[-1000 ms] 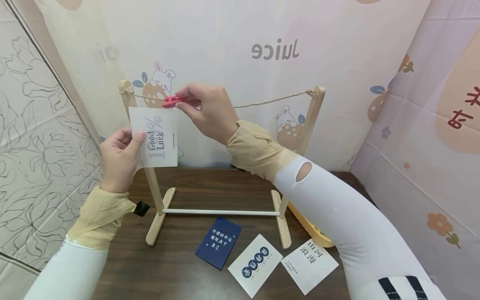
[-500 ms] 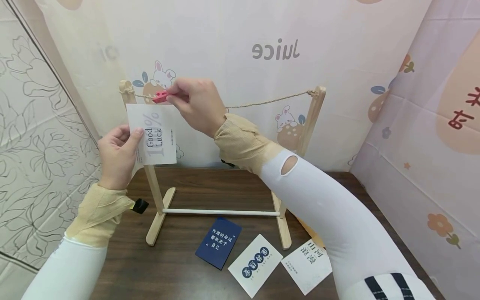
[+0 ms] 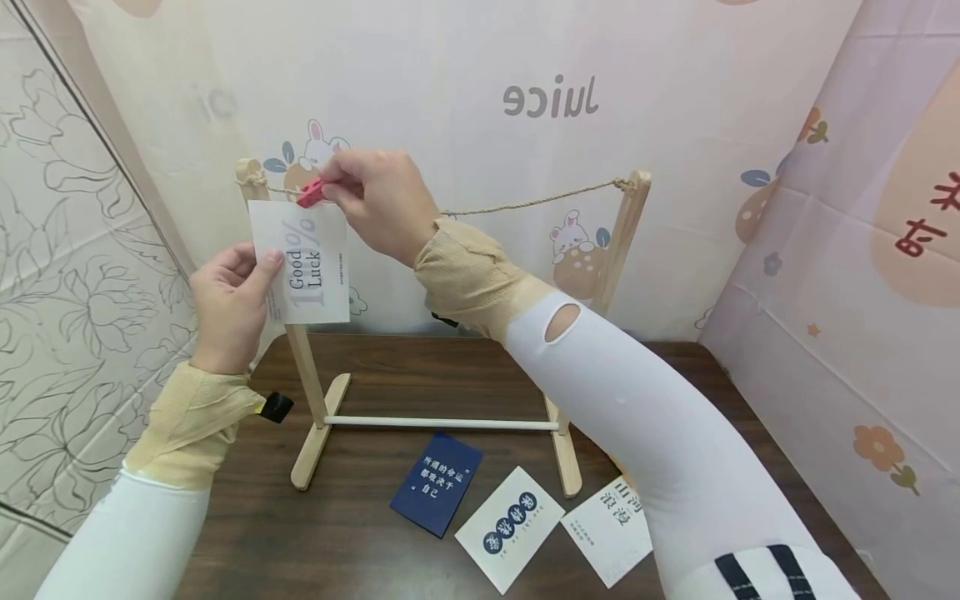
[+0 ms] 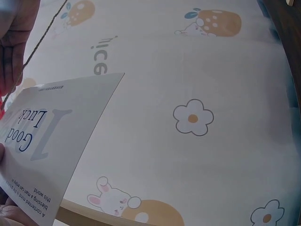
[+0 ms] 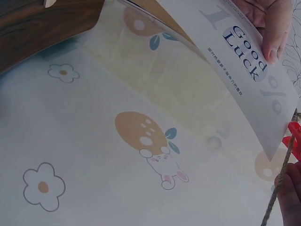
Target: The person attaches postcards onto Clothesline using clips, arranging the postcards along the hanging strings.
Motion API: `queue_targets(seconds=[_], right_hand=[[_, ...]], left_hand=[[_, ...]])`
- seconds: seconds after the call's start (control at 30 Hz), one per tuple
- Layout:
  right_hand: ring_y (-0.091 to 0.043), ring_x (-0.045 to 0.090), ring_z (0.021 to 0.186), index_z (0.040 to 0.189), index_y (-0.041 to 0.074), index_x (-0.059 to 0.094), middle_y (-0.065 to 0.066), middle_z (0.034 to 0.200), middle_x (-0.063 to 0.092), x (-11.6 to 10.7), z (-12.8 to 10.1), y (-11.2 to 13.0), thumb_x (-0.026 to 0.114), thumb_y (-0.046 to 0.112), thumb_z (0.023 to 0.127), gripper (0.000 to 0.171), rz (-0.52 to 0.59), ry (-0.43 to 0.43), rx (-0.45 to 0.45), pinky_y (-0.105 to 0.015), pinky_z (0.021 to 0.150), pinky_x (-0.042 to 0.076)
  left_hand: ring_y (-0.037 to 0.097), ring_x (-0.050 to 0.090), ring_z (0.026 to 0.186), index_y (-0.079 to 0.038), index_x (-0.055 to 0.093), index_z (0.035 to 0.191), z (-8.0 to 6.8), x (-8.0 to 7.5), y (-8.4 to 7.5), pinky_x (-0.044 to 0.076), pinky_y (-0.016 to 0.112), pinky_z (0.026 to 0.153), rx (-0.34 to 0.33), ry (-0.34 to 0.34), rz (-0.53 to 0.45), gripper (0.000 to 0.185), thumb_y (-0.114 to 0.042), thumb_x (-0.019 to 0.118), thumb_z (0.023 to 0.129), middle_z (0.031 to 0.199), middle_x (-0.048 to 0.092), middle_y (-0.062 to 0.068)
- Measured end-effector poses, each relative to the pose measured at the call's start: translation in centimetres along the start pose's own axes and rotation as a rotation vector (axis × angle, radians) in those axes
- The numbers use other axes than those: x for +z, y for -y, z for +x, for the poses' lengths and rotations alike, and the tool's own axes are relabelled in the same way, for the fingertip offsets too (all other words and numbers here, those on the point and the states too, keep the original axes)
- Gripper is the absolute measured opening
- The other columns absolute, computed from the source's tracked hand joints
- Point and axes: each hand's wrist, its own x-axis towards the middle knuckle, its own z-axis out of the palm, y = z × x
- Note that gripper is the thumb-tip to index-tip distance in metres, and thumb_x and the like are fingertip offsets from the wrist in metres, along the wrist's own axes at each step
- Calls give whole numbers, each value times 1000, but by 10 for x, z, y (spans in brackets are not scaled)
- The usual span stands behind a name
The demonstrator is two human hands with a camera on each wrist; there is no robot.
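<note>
Head view: left hand [image 3: 228,304] pinching white "Good Luck" card [image 3: 302,262] by its left edge, up against rope [image 3: 525,202] of wooden rack [image 3: 311,417]; right hand [image 3: 378,204] fingers squeezing red clip [image 3: 310,193] at card's top edge, on the rope

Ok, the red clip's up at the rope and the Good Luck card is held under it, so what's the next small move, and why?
Probably ease the red clip down over the top edge of the Good Luck card and the rope together. The right hand pinches the clip at the rope, right above the card's top edge, while the left hand holds the card by its side. Whether the clip already bites is unclear.
</note>
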Motion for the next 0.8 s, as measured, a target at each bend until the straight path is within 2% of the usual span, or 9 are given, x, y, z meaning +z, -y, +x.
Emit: queue_targets(seconds=[0.13,0.4,0.8], right_hand=[[-14,79,98,111,2,80,-7,111,84,2,5,1,68,5,107,13,11,15,24,-13,77,49],[-15,78,102,116,3,80,-9,117,83,5,10,-1,68,5,107,16,40,58,95,-15,86,56],[-13,75,98,125,2,78,-9,115,83,4,14,-1,69,7,107,22,58,116,146,-16,87,56]], left_hand=[[9,78,85,-9,78,98,1,0,-1,62,18,77,-11,7,-1,10,-2,72,102,95,84,-4],[10,78,88,-9,78,100,2,1,-1,62,18,78,-12,16,11,8,-4,72,103,97,83,-4],[10,78,86,-10,77,99,2,0,0,62,18,78,-22,9,-5,10,-2,72,103,95,83,-3]])
